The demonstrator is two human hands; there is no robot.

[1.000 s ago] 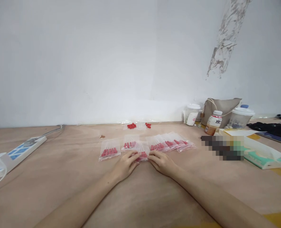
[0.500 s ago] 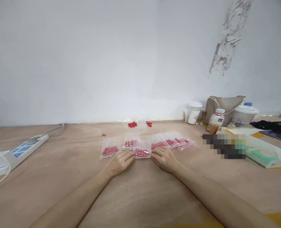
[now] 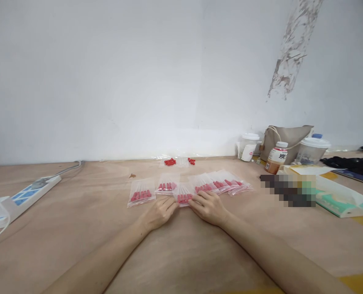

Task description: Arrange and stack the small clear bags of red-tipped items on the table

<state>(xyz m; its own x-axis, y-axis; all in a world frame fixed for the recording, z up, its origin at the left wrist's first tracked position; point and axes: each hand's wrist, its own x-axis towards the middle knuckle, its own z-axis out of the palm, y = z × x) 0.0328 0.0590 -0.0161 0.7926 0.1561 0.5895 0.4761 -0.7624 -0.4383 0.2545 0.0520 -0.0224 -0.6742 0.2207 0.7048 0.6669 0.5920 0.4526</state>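
Observation:
A row of small clear plastic bags with red pieces inside lies across the middle of the wooden table (image 3: 77, 228). My left hand (image 3: 158, 212) and my right hand (image 3: 207, 207) rest palm down on either side of the middle bag (image 3: 184, 198), fingertips touching its lower corners. Another bag (image 3: 141, 193) lies to the left, one (image 3: 166, 186) just behind, and several overlapping bags (image 3: 221, 184) fan out to the right. Loose red pieces (image 3: 170, 161) lie on clear plastic near the wall.
A white power strip (image 3: 22, 196) with cables sits at the left. At the right stand a cup (image 3: 249, 148), a beige bag (image 3: 287, 141), a drink bottle (image 3: 276, 157), a lidded tub (image 3: 313, 150), a tissue pack (image 3: 341, 200) and dark items (image 3: 353, 165).
Both hands have stayed on the middle bag, shifting slightly along its lower edge. The view has swayed a little; the other bags lie as before.

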